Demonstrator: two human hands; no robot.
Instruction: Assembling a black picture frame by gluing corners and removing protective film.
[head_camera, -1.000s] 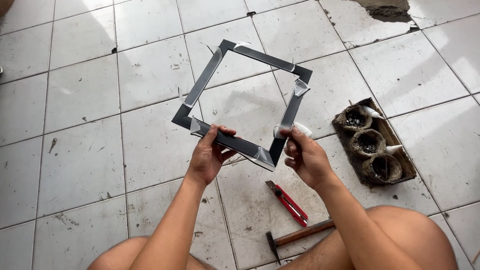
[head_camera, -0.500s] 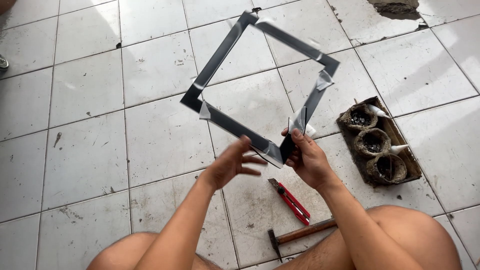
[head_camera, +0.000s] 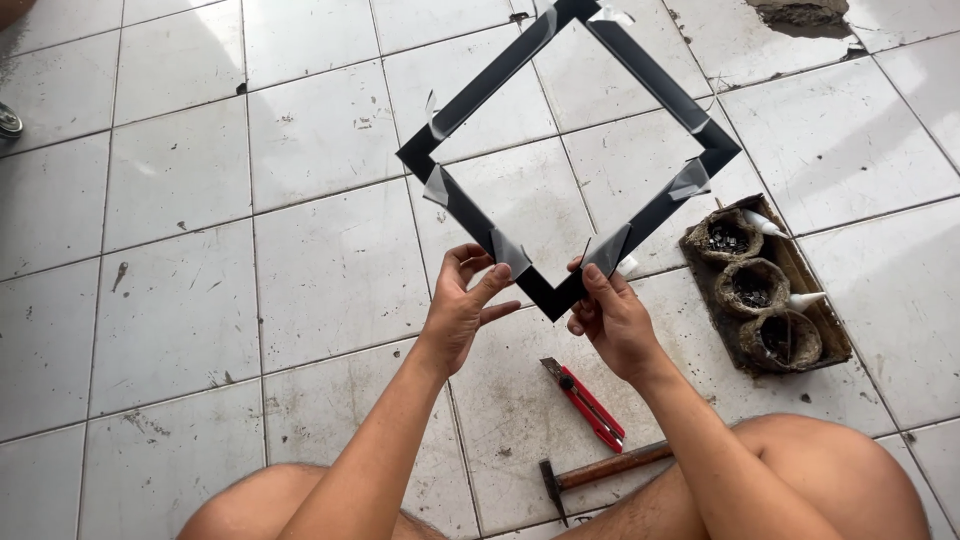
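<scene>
Square frame of flat black strips, corners wrapped in grey tape (head_camera: 640, 70), held up above the white tiled floor (head_camera: 180, 300), turned so one corner points down toward the person. Right hand (head_camera: 612, 322) grips that lowest corner: thumb and fingers pressed together on the black strip, clamped firm. Left hand (head_camera: 462, 308) sits just beside the same corner on its left strip; fingers half curled and spread, thumb tip touching the strip near a tape patch, not closed on it.

On floor below the hands: red-handled utility knife (head_camera: 588, 405), lying diagonal. Just nearer the person, hammer with brown wooden handle and dark head (head_camera: 590, 472), partly hidden by the right forearm. Right of the frame: shallow brown tray (head_camera: 830, 335) holding three round dark crusted pots; two white cone-shaped nozzles lie against them. Both bare knees at lower edge of view
</scene>
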